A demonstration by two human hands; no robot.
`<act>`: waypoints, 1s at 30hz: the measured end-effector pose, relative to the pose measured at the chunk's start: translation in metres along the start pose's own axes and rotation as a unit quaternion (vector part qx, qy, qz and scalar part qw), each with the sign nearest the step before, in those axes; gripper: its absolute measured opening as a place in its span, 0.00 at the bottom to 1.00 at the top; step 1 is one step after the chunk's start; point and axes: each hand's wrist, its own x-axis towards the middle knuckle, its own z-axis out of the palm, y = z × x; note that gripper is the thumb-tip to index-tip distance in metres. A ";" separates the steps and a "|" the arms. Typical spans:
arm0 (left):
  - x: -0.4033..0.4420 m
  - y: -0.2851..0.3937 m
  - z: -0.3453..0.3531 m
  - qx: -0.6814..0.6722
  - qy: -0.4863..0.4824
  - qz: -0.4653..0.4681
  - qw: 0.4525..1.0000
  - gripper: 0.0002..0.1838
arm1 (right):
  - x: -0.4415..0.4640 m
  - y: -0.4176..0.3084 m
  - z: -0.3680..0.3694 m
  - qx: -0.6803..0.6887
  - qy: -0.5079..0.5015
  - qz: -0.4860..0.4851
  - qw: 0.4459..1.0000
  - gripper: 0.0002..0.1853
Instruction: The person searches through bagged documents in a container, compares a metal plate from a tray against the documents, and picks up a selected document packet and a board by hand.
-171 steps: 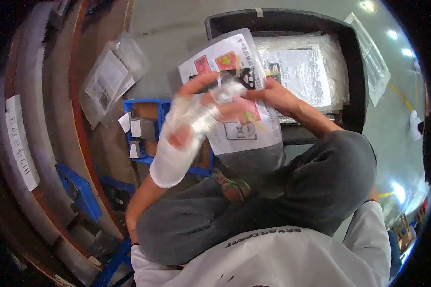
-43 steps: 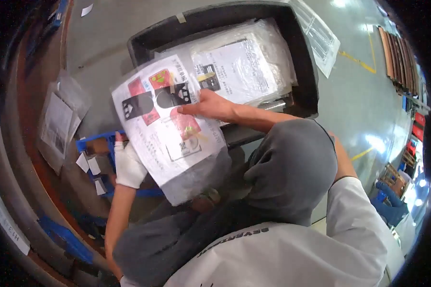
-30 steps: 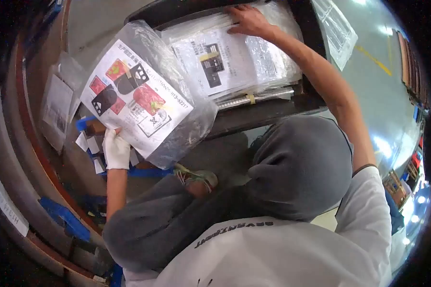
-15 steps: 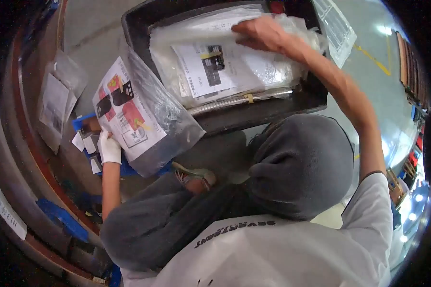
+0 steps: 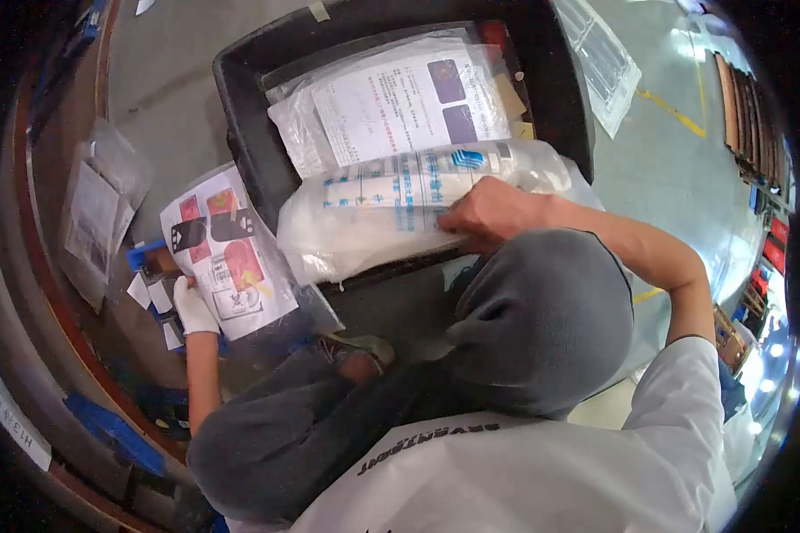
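My left hand (image 5: 196,306), in a white glove, is closed on the lower left edge of a plastic bag holding a printed sheet (image 5: 231,258) with red and black pictures. My bare right hand (image 5: 493,213) is closed on a clear plastic bag with blue print (image 5: 364,209), which lies across the near side of a black bin (image 5: 236,75). Its fingertips are partly hidden in the plastic. Farther back in the bin, another bagged paper (image 5: 382,107) lies face up, with text and two dark pictures.
Bagged papers (image 5: 93,209) rest at the left beside a brown rail. Small white cards (image 5: 160,295) stick out of a blue box under my left hand. A clear bagged sheet (image 5: 600,62) is beyond the bin's right side. My raised knee (image 5: 542,320) is close to the bin.
My right hand has moved toward me, and the blue-printed bag now lies at the bin's near side. A different paper shows behind it. My left hand still holds its bag, now lower in view.
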 end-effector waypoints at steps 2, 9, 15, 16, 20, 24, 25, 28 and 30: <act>-0.002 0.002 -0.001 0.000 -0.010 0.007 1.000 0.13 | 0.004 0.005 -0.016 -0.029 0.061 -0.021 0.997 0.15; -0.019 0.011 0.022 -0.016 -0.001 -0.010 1.000 0.14 | 0.070 0.148 -0.106 -0.263 0.304 -0.016 0.916 0.19; -0.006 0.010 -0.001 -0.018 -0.001 -0.008 1.000 0.22 | 0.113 0.185 -0.104 -0.188 0.204 0.114 0.954 0.30; -0.008 0.010 0.000 -0.022 -0.004 -0.019 1.000 0.23 | 0.112 0.184 -0.098 -0.184 0.206 0.116 0.954 0.28; -0.026 0.015 0.017 -0.081 -0.019 -0.057 0.995 0.24 | 0.074 0.127 -0.082 -0.202 0.196 0.052 0.958 0.17; -0.006 0.004 0.000 -0.066 -0.034 -0.040 0.996 0.26 | 0.030 0.060 -0.048 -0.179 0.212 -0.053 0.959 0.13; -0.005 0.003 -0.001 -0.063 -0.033 -0.025 0.997 0.22 | 0.026 0.051 -0.041 -0.185 0.218 -0.021 0.958 0.13; -0.008 0.006 0.004 -0.065 -0.037 -0.010 0.997 0.19 | 0.013 0.031 -0.032 -0.165 0.244 -0.014 0.955 0.12; -0.008 0.003 0.000 -0.067 -0.042 -0.013 0.997 0.19 | 0.010 0.030 -0.021 -0.165 0.253 0.003 0.953 0.11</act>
